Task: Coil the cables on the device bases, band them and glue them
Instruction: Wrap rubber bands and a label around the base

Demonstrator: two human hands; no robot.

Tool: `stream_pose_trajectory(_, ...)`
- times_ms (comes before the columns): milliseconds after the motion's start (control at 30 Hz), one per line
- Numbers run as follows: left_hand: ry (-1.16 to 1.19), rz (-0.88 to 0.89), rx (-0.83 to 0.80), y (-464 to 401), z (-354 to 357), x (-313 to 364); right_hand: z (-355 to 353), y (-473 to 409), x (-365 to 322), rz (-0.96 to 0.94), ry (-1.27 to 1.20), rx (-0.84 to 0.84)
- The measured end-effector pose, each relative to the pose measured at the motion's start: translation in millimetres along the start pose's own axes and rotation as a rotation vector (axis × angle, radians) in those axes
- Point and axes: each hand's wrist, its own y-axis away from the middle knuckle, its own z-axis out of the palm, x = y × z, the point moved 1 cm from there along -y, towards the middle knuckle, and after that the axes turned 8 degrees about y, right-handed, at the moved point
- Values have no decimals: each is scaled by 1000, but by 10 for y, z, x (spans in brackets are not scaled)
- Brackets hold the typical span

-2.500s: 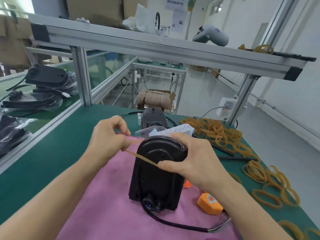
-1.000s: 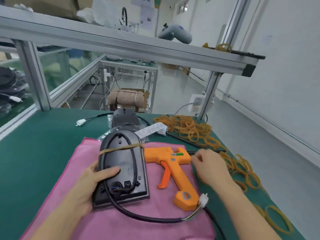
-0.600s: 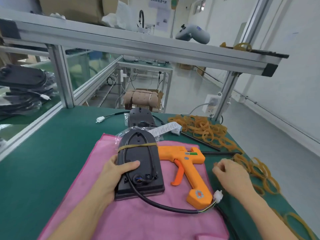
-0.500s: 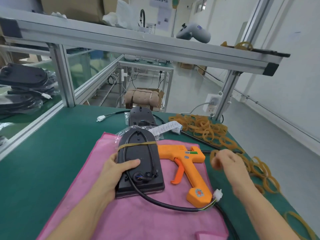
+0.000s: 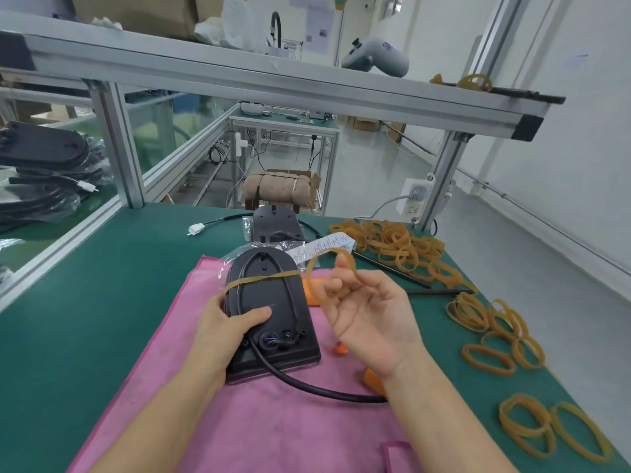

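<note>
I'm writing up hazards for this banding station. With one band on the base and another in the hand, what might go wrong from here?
1. The loose rubber band hangs on the right hand's fingertips; stretched, it may snap off.
2. Only one band crosses the device base; the cable tail trails free and could uncoil.
3. The glue gun lies under that wrist, risking contact.

Print shows on the paper slip (image 5: 321, 248) and wall notices (image 5: 319, 27), but none is legible.
</note>
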Motion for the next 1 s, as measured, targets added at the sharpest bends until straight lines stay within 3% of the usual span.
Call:
stream_pose_trajectory(100, -399, 432, 150, 131, 7, 153, 48, -55, 135, 19, 150, 69)
stream_pose_trajectory(167, -309, 605, -15, 269, 89, 314, 53, -81, 199, 12, 295, 127)
stream_pose_trajectory(267, -122, 423, -366, 367, 247, 405, 98, -80, 246, 31, 357, 111)
stream_pose_trajectory(367, -31, 323, -399, 398, 299, 430, 157, -32, 225, 86, 260, -1)
stream_pose_trajectory(533, -194, 581, -427, 464, 328, 475, 165, 46, 297, 224, 132, -231)
stream_pose_trajectory(600, -241, 640, -428, 479, 338, 516, 178, 56, 302, 229, 357, -251)
stream_pose_trajectory(700, -258, 577, -455, 469, 319, 488, 193, 51, 260, 208, 804, -177)
stream_pose_trajectory(767, -299, 565, -348, 430, 231, 446, 193, 126, 206, 202, 942, -116)
stream_pose_trajectory(900, -389, 484, 64, 241, -230, 367, 102, 516, 237, 333, 1235, -123)
stream_pose_trajectory(1000, -621, 290, -4, 186, -372, 216, 35, 706, 401, 434, 1589, 1)
